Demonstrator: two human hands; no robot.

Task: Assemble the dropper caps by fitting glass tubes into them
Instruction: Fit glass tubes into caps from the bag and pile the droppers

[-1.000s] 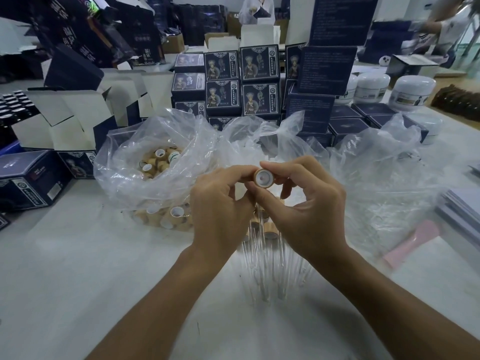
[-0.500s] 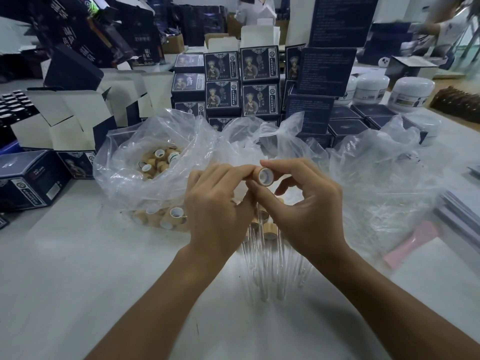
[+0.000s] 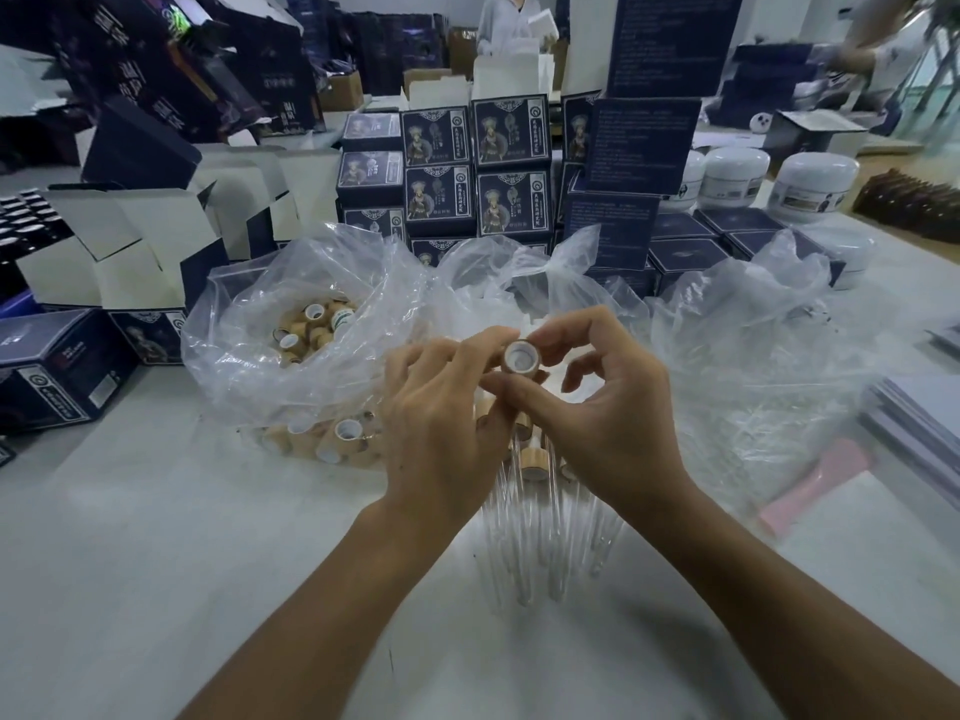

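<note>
Crowded with stock, the packing room spreads behind a pale work table (image 3: 156,537). Dark blue printed cartons (image 3: 475,163) stand stacked along the table's far side, with open white-lined cartons (image 3: 130,241) to their left and white jars (image 3: 810,181) to their right. A person in a light top (image 3: 506,18) stands at the back of the room.

On the table, just beyond the hands, clear plastic bags lie rumpled. The left-hand bag (image 3: 249,345) holds a heap of wood-coloured dropper caps (image 3: 314,330), several showing white liners; more such caps press against its lower edge. The right-hand bag (image 3: 769,356) is crumpled and pale, and what it holds cannot be made out. A pink flat item (image 3: 810,485) lies near the table's right edge beside a grey stack of sheets (image 3: 914,423).

Below the hands, assembled droppers (image 3: 535,522) lie in a row on the table, their glass tubes pointing toward the camera and their wooden caps tucked under the wrists.

Both hands meet above that row. The right hand (image 3: 608,428) pinches a single cap (image 3: 521,357) between thumb and forefinger, its white-lined opening facing the camera. The left hand (image 3: 441,418) has curled fingers whose tips touch the same cap from the left. The cap sits between the two sets of fingertips, raised clear of the table.
</note>
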